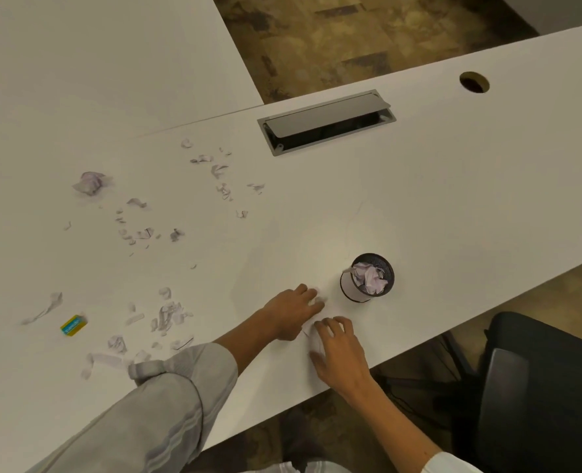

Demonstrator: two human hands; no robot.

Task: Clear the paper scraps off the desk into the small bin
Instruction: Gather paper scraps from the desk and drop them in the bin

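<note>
— Dozens of paper scraps [166, 315] are scattered over the white desk [453, 186], mostly on its left half. Why would the person be working over on the right, then?

— Because the small bin [368, 278] stands there, near the front edge, and it already holds crumpled paper [371, 278]. My guess is they are gathering a little pile right beside it so the lift into the bin is short.

— How are the hands placed?

— The left hand [293, 312] lies palm down just left of the bin, fingers curled over some pale bits of paper at its tips. The right hand [337, 349] is just nearer, fingers spread and bent, tips on the desk. The two seem to be closing on the same small heap between them. Whether either is actually pinching paper, I cannot tell; the scraps are as white as the desk.

— And the rest?

— One bigger crumpled ball [90, 182] sits far left, loose shreds trail down towards the grey sleeve [166, 387], and a yellow eraser [73, 325] lies among them. That eraser is not paper, so I would expect it to be left out of the sweep.

— Much still to do?

— Most of it, I would say. The left side looks untouched.
</note>
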